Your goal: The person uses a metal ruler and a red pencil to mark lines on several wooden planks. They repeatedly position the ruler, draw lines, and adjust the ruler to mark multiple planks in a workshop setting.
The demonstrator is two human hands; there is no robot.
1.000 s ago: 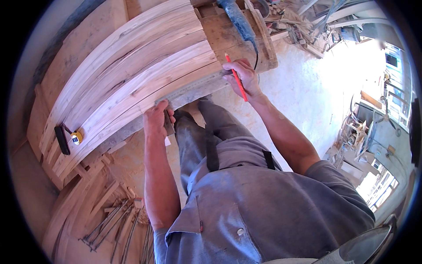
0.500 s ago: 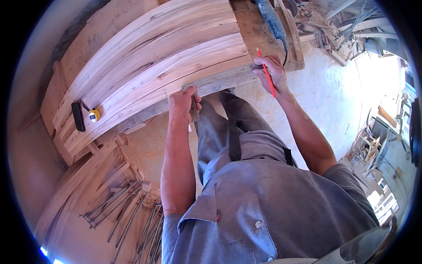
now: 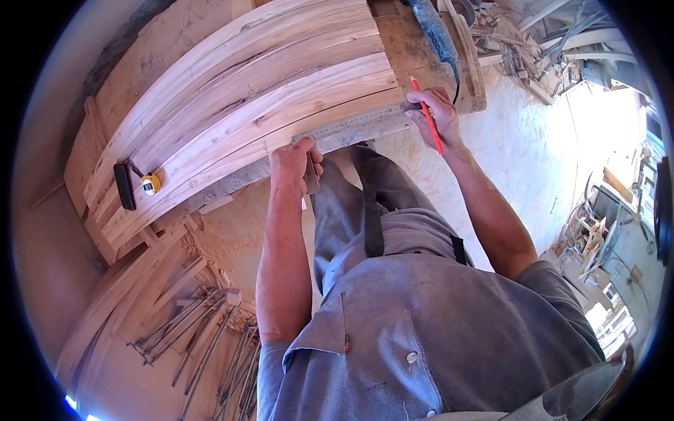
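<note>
A metal try square (image 3: 351, 123) lies along the near edge of several pale wooden boards (image 3: 281, 84) set side by side on a bench. My left hand (image 3: 290, 165) is closed round the square's stock, at the corner where its marked blade begins. At the blade's far end, my right hand (image 3: 437, 121) pinches the tip between thumb and fingers. A red pencil (image 3: 428, 118) is also held in that hand, its point up and away from me. A dark pencil line crosses the boards near my left hand.
On the boards' left end sit a yellow tape measure (image 3: 151, 184) and a dark oblong block (image 3: 125, 186). A blue corded power tool (image 3: 434, 31) rests at the bench's far right. Metal bar clamps (image 3: 203, 337) and curved wood pieces (image 3: 105, 330) stand lower left. Scrap wood (image 3: 512, 56) is heaped upper right.
</note>
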